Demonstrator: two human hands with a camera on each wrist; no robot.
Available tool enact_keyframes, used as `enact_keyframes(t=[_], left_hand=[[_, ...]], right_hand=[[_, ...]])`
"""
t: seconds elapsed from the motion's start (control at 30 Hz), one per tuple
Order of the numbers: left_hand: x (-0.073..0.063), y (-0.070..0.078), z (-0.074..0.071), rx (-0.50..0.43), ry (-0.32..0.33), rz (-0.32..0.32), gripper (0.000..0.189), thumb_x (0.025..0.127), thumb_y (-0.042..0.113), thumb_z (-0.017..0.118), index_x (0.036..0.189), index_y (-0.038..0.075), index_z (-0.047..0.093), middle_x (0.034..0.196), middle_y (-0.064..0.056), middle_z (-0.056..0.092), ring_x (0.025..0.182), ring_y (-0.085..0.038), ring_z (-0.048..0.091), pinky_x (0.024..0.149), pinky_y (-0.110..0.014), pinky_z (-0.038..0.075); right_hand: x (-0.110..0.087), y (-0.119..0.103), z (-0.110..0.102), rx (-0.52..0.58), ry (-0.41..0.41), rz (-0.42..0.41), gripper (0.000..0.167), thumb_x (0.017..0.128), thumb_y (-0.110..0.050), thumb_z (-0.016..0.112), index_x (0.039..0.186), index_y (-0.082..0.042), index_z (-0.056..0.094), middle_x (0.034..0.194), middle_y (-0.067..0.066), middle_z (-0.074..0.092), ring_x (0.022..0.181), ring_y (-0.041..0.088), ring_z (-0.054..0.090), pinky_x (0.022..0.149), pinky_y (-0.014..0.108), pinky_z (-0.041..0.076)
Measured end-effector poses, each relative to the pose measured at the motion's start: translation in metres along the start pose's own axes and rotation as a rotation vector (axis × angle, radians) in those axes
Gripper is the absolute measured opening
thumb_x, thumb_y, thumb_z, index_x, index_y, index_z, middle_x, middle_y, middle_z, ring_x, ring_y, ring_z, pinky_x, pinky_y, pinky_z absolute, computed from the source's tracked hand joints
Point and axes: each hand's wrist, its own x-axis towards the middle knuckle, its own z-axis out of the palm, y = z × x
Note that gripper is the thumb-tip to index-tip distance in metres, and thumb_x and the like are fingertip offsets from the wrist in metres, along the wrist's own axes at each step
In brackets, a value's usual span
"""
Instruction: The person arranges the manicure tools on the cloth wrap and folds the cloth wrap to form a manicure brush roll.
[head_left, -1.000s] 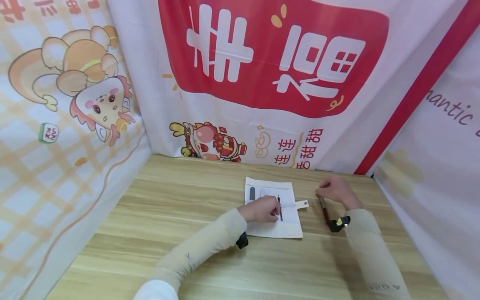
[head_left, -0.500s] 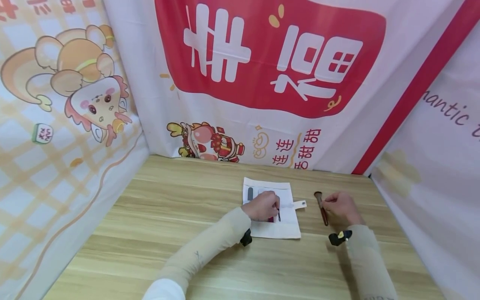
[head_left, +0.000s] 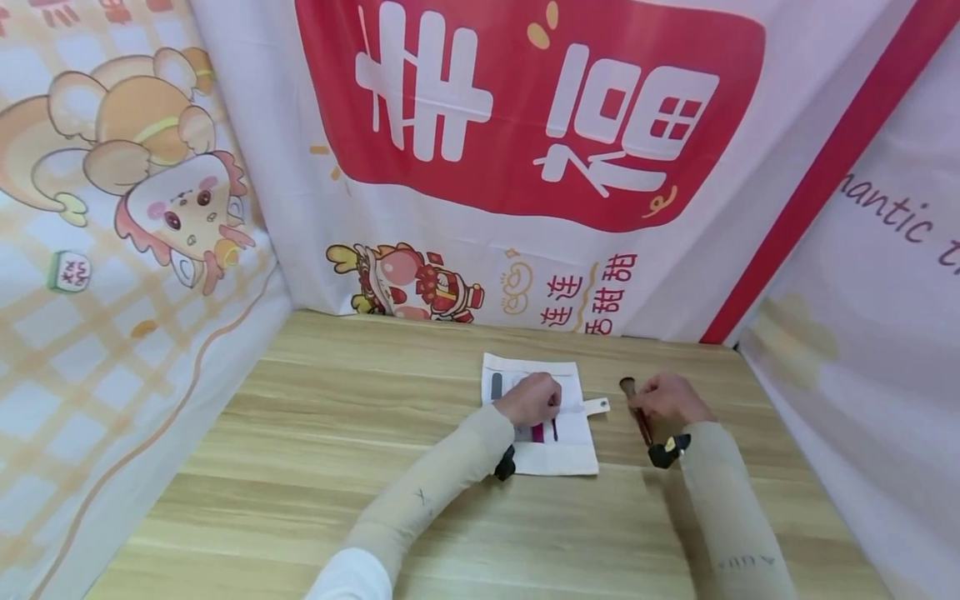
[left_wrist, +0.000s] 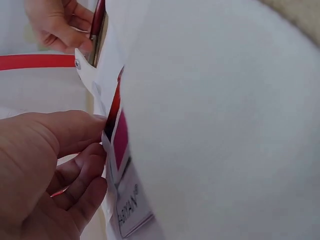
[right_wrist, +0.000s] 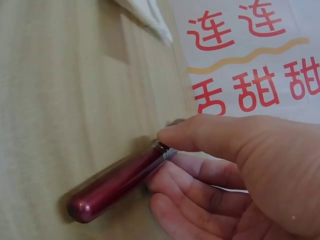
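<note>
A white fabric pouch (head_left: 573, 460) lies unfolded on the table, its snap tab (head_left: 597, 406) pointing right. My left hand (head_left: 534, 398) is over its middle; in the left wrist view, thumb and finger pinch the edge of its pocket. Inside the pocket show a magenta piece (left_wrist: 120, 142), a slim dark-red item (left_wrist: 114, 107) and a packet with printed letters (left_wrist: 134, 207). To the right of the pouch, my right hand (head_left: 670, 397) pinches a makeup brush (right_wrist: 117, 182) by its metal collar. The brush has a glossy dark-red handle pointing toward me; fingers mostly cover its bristles in the right wrist view.
The wood-grain table (head_left: 315, 467) reaches back to a printed cloth wall (head_left: 525, 108). More cloth walls rise on the left (head_left: 150, 275) and right (head_left: 847, 350). Black wrist cameras sit under the left sleeve (head_left: 505, 463) and by the right sleeve (head_left: 667, 452).
My right hand first held the brush near its bristles, was beside it half a second ago, and now pinches it at the collar. My left hand has shifted slightly up over the pouch.
</note>
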Motion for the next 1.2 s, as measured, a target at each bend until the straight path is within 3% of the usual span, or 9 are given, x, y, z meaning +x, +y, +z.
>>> enact_keyframes(t=[0.17, 0.3, 0.47, 0.6, 0.8, 0.97, 1.1, 1.2], left_hand=[[0.000, -0.002, -0.001, -0.036, -0.009, -0.022, 0.015, 0.097, 0.009, 0.072, 0.083, 0.012, 0.077, 0.080, 0.004, 0.069, 0.075, -0.009, 0.058, 0.073, -0.020, 0.047], [0.001, -0.002, 0.000, -0.054, -0.008, -0.040, 0.015, 0.096, 0.008, 0.072, 0.082, 0.012, 0.076, 0.081, 0.004, 0.069, 0.075, -0.008, 0.058, 0.073, -0.020, 0.047], [0.001, -0.003, -0.001, -0.104, 0.004, -0.076, 0.013, 0.094, 0.006, 0.073, 0.082, 0.012, 0.075, 0.080, 0.004, 0.067, 0.075, -0.007, 0.057, 0.073, -0.020, 0.047], [0.001, -0.002, -0.003, -0.138, 0.012, -0.096, 0.011, 0.092, 0.006, 0.073, 0.083, 0.012, 0.075, 0.079, 0.005, 0.067, 0.075, -0.006, 0.057, 0.074, -0.020, 0.046], [0.003, -0.002, -0.002, -0.175, -0.002, -0.136, 0.013, 0.092, 0.004, 0.072, 0.083, 0.012, 0.075, 0.079, 0.007, 0.067, 0.072, -0.006, 0.057, 0.074, -0.020, 0.046], [0.004, -0.001, -0.003, -0.187, 0.003, -0.141, 0.014, 0.093, 0.003, 0.070, 0.082, 0.012, 0.074, 0.079, 0.006, 0.066, 0.073, -0.007, 0.056, 0.074, -0.021, 0.046], [0.005, -0.002, 0.001, -0.209, 0.000, -0.152, 0.013, 0.093, 0.003, 0.070, 0.083, 0.011, 0.074, 0.079, 0.006, 0.064, 0.073, -0.006, 0.056, 0.073, -0.020, 0.046], [0.004, -0.002, 0.003, -0.211, -0.004, -0.152, 0.014, 0.095, 0.004, 0.070, 0.083, 0.012, 0.073, 0.076, 0.008, 0.062, 0.072, -0.005, 0.055, 0.072, -0.018, 0.045]], right_hand=[[0.007, -0.022, -0.014, 0.003, 0.018, -0.051, 0.023, 0.097, -0.030, 0.071, 0.091, -0.008, 0.074, 0.079, 0.001, 0.068, 0.077, 0.018, 0.060, 0.067, 0.031, 0.047], [0.007, -0.046, -0.018, 0.052, 0.054, -0.091, 0.028, 0.096, -0.031, 0.072, 0.105, -0.005, 0.075, 0.089, 0.003, 0.075, 0.085, 0.020, 0.069, 0.073, 0.031, 0.055], [0.013, -0.076, -0.009, 0.183, 0.108, -0.104, 0.033, 0.096, -0.031, 0.074, 0.114, -0.003, 0.074, 0.105, 0.011, 0.077, 0.097, 0.031, 0.075, 0.085, 0.043, 0.061], [0.023, -0.092, 0.006, 0.255, 0.191, -0.146, 0.032, 0.095, -0.027, 0.076, 0.114, -0.002, 0.075, 0.110, 0.015, 0.077, 0.096, 0.032, 0.076, 0.081, 0.039, 0.063], [0.034, -0.108, 0.031, 0.332, 0.313, -0.190, 0.029, 0.092, -0.025, 0.078, 0.110, -0.002, 0.079, 0.099, 0.013, 0.080, 0.086, 0.025, 0.075, 0.070, 0.027, 0.057], [0.039, -0.114, 0.051, 0.359, 0.369, -0.219, 0.025, 0.089, -0.022, 0.082, 0.102, 0.000, 0.080, 0.090, 0.013, 0.080, 0.072, 0.011, 0.067, 0.064, 0.022, 0.052], [0.039, -0.113, 0.062, 0.367, 0.351, -0.235, 0.022, 0.090, -0.017, 0.081, 0.099, 0.002, 0.079, 0.088, 0.014, 0.080, 0.067, 0.008, 0.065, 0.061, 0.021, 0.052], [0.037, -0.110, 0.065, 0.372, 0.306, -0.195, 0.021, 0.090, -0.018, 0.080, 0.098, 0.001, 0.079, 0.088, 0.011, 0.079, 0.069, 0.010, 0.064, 0.061, 0.023, 0.052]])
